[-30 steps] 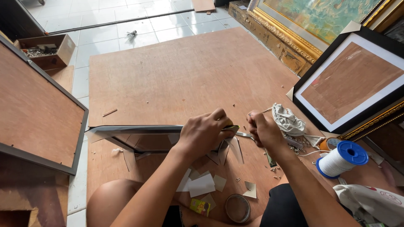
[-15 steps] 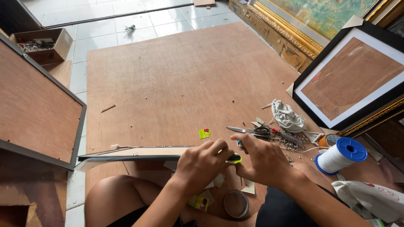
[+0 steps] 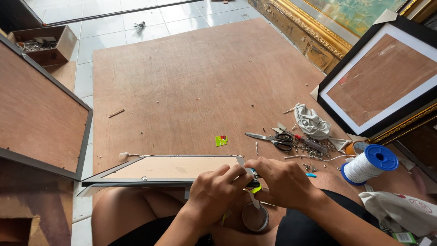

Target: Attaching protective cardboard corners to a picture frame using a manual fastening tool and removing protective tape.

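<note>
Currently my left hand point(image 3: 214, 191) and right hand point(image 3: 284, 182) pinch the picture frame point(image 3: 168, 171) corner on my lap; a loose grip could let it slide off.

A small square packet point(image 3: 221, 140), green and yellow with a red patch, lies flat on the brown plywood board point(image 3: 191, 82), well apart from the other clutter and just left of the black-handled scissors point(image 3: 273, 138). At the lower right corner, a small green rectangular label or card point(image 3: 403, 237) sits beside a white plastic bag with a red round print point(image 3: 400, 210); its details are too small to tell. At the upper left, an open brown cardboard box point(image 3: 45, 44) stands on the tiled floor, holding small metal bits. No signs or screens show anywhere in view.
</note>
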